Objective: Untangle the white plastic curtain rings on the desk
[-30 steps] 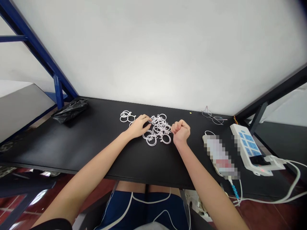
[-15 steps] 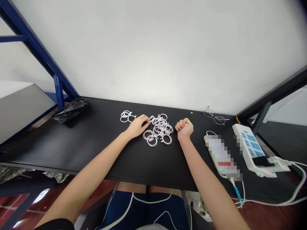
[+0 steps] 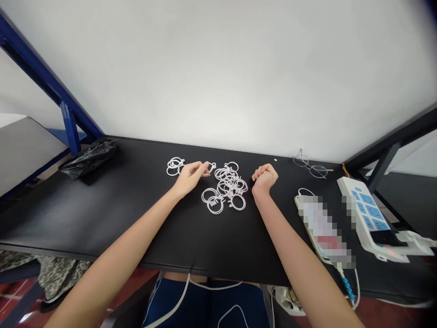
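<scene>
My left hand (image 3: 190, 177) pinches a white curtain ring (image 3: 212, 166) between thumb and fingers, just above the black tabletop (image 3: 136, 200). Right of it lies a loose pile of white curtain rings (image 3: 225, 187), overlapping each other, with small eyelets on their edges. On the other side, a smaller group of rings (image 3: 175, 165) is partly covered by the same hand. My right hand (image 3: 265, 178) rests on the table beside the pile, curled into a fist and touching no ring; no object shows in it.
A crumpled black plastic bag (image 3: 89, 159) lies at the left. Eyeglasses (image 3: 309, 166) sit near the wall at the right. Beyond my right forearm are a phone (image 3: 321, 228) on a cable and a white power strip (image 3: 367, 209) with plugs.
My left hand has drawn slightly left, away from the pile, with a ring now in its fingers. The right fist stays in place. The view has shifted a little.
</scene>
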`<state>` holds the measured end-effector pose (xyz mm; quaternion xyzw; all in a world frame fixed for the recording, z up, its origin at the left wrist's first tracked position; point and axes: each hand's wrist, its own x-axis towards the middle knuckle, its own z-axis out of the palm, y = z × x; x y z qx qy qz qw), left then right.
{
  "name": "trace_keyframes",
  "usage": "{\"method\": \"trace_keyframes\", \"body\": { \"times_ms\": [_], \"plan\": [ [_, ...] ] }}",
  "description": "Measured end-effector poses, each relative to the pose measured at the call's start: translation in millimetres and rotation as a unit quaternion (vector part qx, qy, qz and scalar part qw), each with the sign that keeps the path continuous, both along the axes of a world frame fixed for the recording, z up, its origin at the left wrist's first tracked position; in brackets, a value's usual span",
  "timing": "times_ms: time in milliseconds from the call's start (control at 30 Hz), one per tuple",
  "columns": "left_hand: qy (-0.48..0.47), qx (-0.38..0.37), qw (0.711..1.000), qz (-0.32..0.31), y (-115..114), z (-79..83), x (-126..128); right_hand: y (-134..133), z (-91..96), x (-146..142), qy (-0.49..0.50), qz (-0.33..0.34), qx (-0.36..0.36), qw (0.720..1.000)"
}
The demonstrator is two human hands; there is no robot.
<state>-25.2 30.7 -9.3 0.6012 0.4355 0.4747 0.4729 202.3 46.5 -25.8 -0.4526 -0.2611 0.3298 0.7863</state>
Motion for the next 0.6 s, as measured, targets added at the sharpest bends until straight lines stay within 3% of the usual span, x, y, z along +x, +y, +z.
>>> {"method": "trace_keyframes", "body": {
  "times_ms": [100, 200, 600],
  "plan": [
    [-0.107, -0.067, 0.992, -0.03, -2, 7.8, 4, 3, 0.0, 1, -0.002, -0.003, 0.0, 1.0],
    [-0.152, -0.094, 0.983, -0.052, -3, 10.7, 5, 4, -0.5, 1, -0.003, -0.002, -0.001, 1.0],
    [-0.191, -0.19, 0.954, -0.127, -16, 11.6, 17, 5, -0.1, -5, -0.038, -0.005, 0.008, 0.999]
  ]
}}
